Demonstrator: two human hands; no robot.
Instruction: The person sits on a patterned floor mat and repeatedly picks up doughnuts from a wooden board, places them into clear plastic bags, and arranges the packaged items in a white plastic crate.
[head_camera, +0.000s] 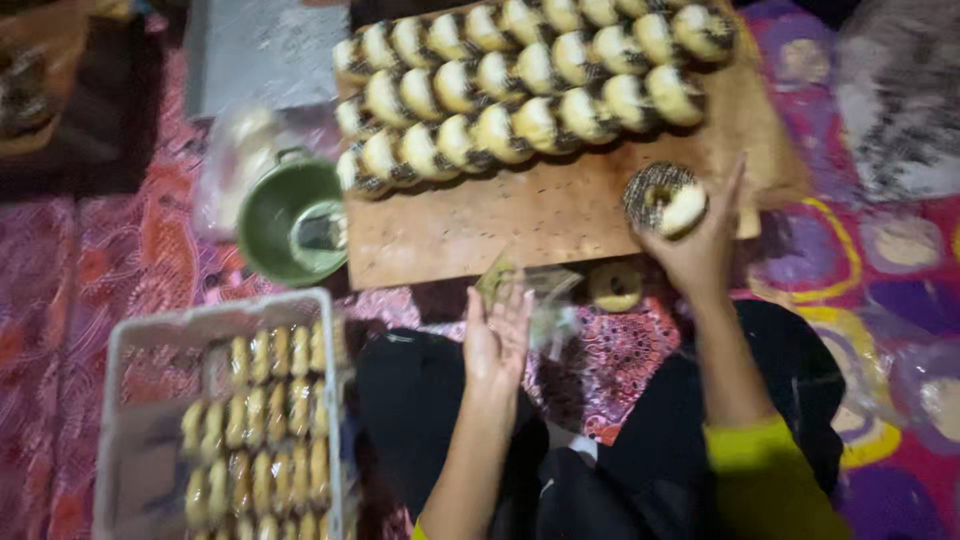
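From above, the right hand (695, 245) grips a sprinkled doughnut (664, 197) over the wooden board's (520, 215) near right edge. The left hand (497, 335), fingers spread, touches a clear plastic wrapper (535, 295) just off the board's near edge.

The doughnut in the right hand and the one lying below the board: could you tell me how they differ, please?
The held doughnut carries dark sprinkles; the lying doughnut looks plain and pale. The held one is lifted and tilted in the right hand over the wooden board; the lying one rests flat on the patterned cloth. Both are ring-shaped.
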